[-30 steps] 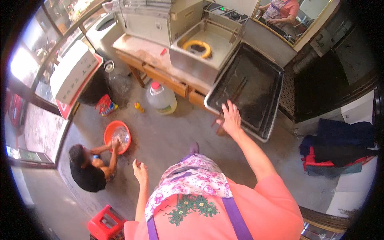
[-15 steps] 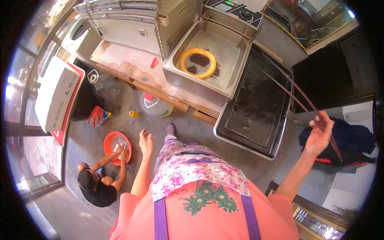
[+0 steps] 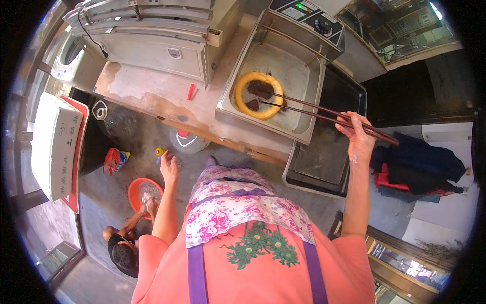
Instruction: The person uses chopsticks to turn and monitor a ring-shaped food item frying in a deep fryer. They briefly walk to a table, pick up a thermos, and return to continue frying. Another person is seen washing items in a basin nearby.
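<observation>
Into the fryer (image 3: pixel 298 40) we look: a yellow ring (image 3: pixel 240 93) sits in the oil, dark bits (image 3: pixel 260 89) inside it. The right hand (image 3: pixel 358 133) grips long chopsticks (image 3: pixel 314 105), tips reaching over the ring; contact's unclear. The left hand (image 3: pixel 169 167) hangs bare, fingers loosely spread. Down left, a co-worker's hands (image 3: pixel 150 205) work something pale in the orange basin (image 3: pixel 134 195).

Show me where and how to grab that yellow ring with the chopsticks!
Probably pinch the yellow ring on its right side, coming from the right, one tip in the hole, the other outside. It lies flat with its middle open, and the chopsticks in the right hand reach over it from that side.
</observation>
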### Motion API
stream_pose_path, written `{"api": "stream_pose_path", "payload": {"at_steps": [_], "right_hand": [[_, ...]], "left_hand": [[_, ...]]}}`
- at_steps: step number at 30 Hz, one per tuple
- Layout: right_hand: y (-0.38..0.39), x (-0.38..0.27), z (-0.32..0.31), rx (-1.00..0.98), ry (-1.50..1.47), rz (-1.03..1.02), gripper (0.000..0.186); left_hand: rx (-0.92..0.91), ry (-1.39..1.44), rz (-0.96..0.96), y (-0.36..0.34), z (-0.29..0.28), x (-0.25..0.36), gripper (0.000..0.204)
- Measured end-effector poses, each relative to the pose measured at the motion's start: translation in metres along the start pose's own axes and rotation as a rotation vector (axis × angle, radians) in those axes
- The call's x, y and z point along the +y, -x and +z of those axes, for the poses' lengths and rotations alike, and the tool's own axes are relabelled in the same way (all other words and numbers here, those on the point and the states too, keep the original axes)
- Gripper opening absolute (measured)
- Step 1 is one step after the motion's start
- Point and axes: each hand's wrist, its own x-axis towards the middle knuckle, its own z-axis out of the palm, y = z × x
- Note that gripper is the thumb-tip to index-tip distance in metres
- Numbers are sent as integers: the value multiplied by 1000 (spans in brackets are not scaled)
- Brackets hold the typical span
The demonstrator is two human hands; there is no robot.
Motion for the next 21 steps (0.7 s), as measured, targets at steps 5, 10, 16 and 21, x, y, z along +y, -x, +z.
{"api": "stream_pose_path", "payload": {"at_steps": [5, 10, 16, 21], "right_hand": [[-29, 33, 12, 44, -36, 89, 20], [-46, 60, 15, 18, -135, 141, 19], [-51, 90, -13, 66, -282, 287, 18], [-51, 112, -41, 171, -527, 434, 16]], "left_hand": [[61, -50, -59, 23, -8, -17, 45], [110, 50, -105, 50, 1, -34, 46], [172, 2, -131, 74, 6, -41, 47], [177, -31, -162, 90, 8, -32, 48]]}}
